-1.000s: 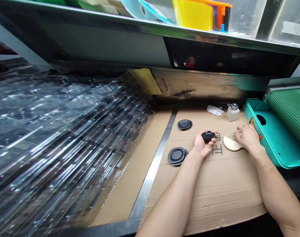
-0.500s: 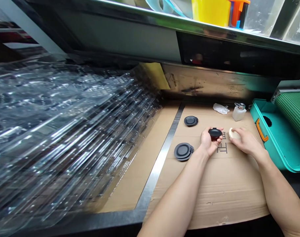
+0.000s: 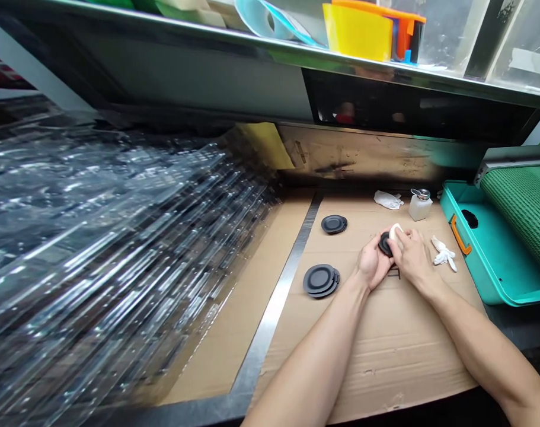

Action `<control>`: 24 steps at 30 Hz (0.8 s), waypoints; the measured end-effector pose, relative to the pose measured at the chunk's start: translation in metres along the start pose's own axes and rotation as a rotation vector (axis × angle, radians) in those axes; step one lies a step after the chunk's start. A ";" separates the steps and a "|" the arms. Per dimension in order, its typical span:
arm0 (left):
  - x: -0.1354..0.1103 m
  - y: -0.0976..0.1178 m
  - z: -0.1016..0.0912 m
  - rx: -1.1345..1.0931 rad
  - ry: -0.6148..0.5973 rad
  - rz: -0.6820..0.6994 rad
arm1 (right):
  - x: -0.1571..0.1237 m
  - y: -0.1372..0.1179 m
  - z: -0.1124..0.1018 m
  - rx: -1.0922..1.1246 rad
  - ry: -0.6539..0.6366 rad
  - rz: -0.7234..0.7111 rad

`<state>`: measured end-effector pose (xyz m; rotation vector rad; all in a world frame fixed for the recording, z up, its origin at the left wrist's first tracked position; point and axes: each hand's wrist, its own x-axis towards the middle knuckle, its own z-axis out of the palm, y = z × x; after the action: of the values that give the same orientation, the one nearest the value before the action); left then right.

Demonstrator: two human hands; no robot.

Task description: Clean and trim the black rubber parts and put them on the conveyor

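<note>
Left of the cardboard sheet point(image 3: 385, 356), a heap of clear ribbed plastic sheets point(image 3: 118, 255) lies in overlapping layers, blurred toward the near edge. A steel strip point(image 3: 274, 302) runs along the cardboard sheet's left edge, with bare tan card beyond it on the heap's side.

On the cardboard sheet's left part sit two stacks of dark round discs: a larger stack point(image 3: 320, 280) nearer the person and a smaller stack point(image 3: 334, 224) toward the far edge, well apart from each other.

Around the cardboard sheet's middle, the left hand point(image 3: 370, 264) holds a black round cap point(image 3: 384, 244) up off the card, its fingers point(image 3: 376, 249) curled around the cap's edge in a firm grasp. The right hand point(image 3: 409, 261) comes in just beside it, its fingers point(image 3: 405, 246) clenched on a cream pad point(image 3: 396, 232) that is pressed against the cap's top.

Along the cardboard sheet's far edge lie a crumpled white tissue point(image 3: 388, 200) and, just right of it, a clear pump bottle point(image 3: 419, 206) with a metal top. A twisted white cloth point(image 3: 443, 252) lies near the right edge. Past that edge stands a teal tray point(image 3: 487, 261) with an orange handle point(image 3: 460, 234), partly covered by a green mesh mat point(image 3: 525, 213).
</note>
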<state>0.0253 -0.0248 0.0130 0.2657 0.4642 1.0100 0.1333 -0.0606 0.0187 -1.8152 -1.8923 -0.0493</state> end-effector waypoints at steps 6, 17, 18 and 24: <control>0.003 0.000 -0.004 0.023 0.071 0.014 | 0.001 0.004 0.000 0.004 -0.039 -0.105; 0.001 0.000 -0.007 0.075 0.044 -0.030 | 0.001 -0.003 -0.003 -0.026 -0.068 -0.057; 0.001 -0.002 -0.006 0.088 0.050 -0.034 | 0.002 -0.003 -0.004 -0.032 -0.071 -0.064; -0.002 -0.008 -0.005 0.162 0.027 -0.053 | 0.011 0.009 -0.003 -0.073 -0.028 0.006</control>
<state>0.0282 -0.0306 0.0056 0.3834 0.5763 0.9266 0.1429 -0.0503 0.0230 -1.8786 -1.9281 -0.0921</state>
